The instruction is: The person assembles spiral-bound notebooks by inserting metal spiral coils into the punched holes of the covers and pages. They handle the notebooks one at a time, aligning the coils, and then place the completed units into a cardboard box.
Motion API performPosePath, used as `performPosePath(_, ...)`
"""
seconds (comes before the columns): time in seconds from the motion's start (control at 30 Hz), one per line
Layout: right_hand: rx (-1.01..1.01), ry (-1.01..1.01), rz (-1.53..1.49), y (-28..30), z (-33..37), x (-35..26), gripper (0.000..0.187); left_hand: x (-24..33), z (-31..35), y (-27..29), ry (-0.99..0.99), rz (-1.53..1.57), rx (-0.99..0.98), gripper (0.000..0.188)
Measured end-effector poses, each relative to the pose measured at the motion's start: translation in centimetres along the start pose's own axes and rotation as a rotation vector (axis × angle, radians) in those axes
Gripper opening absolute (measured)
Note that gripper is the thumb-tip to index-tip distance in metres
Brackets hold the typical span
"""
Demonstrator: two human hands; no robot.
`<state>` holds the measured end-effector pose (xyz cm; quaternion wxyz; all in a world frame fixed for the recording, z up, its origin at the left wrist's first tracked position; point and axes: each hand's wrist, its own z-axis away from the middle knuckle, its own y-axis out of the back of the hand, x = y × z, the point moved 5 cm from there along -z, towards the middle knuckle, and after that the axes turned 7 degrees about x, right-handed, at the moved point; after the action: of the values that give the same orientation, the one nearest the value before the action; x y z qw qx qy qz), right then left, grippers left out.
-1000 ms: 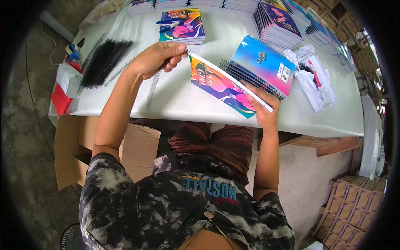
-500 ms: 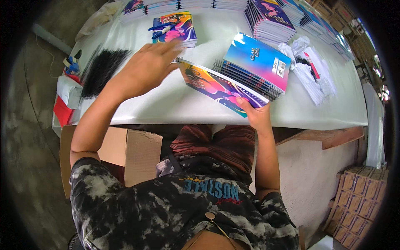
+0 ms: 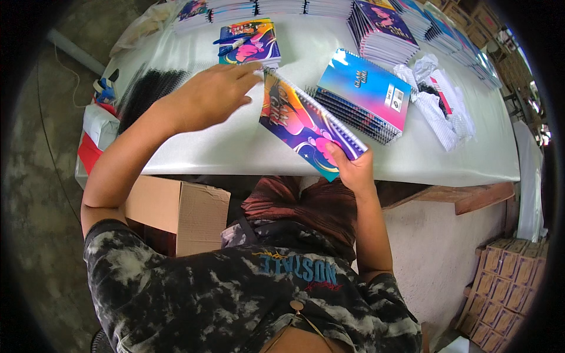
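A colourful notebook [image 3: 294, 120], its cover purple, pink and orange, slants above the near part of the table. My right hand [image 3: 355, 167] grips its lower right corner, thumb across the cover. A spiral binding runs along its upper long edge. My left hand [image 3: 215, 97] is at the far end of that edge, palm down, fingers stretched out and thumb apart. Its fingertips reach the end of the binding; whether they press on it I cannot tell. Just right of the held notebook lies a stack of spiral notebooks [image 3: 365, 82] with a blue-and-pink back cover on top.
Black spiral coils [image 3: 150, 94] lie left of my left hand. A small notebook stack [image 3: 250, 44] with blue tools on top is beyond it. Crumpled white wrapping [image 3: 438, 109] lies at right. More notebook stacks [image 3: 382, 29] line the far side. A cardboard box [image 3: 200, 217] stands below the table edge.
The held notebook has tilted more steeply, its cover turning further into view. My right hand has come slightly nearer and left; my left hand has shifted slightly, with its elbow farther left.
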<state>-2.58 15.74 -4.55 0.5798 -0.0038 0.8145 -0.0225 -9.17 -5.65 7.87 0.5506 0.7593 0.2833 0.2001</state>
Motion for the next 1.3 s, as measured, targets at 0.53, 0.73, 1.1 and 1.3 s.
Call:
performPosePath(0.53, 0.006, 0.092, 0.018, -0.2, -0.1, -1.0, 0.025, -0.6, -0.5, -0.2, -0.024, -0.084, -0.087, 0.021)
performPosePath(0.73, 0.012, 0.156, 0.092, -0.1, 0.3, -1.0, 0.028, 0.1, -0.7, 0.2, -0.052, -0.11, -0.071, 0.025)
performPosePath(1.1, 0.09, 0.537, 0.261, -0.3, 0.9, -2.4, 0.023, 1.6, 6.5, -8.0, -0.25, -0.273, 0.678, 0.115)
performPosePath(1.3, 0.069, 0.561, 0.302, -2.3, 1.8, -2.9, 0.025, 1.5, 7.0, -11.8, -0.036, -0.032, 0.667, 0.116)
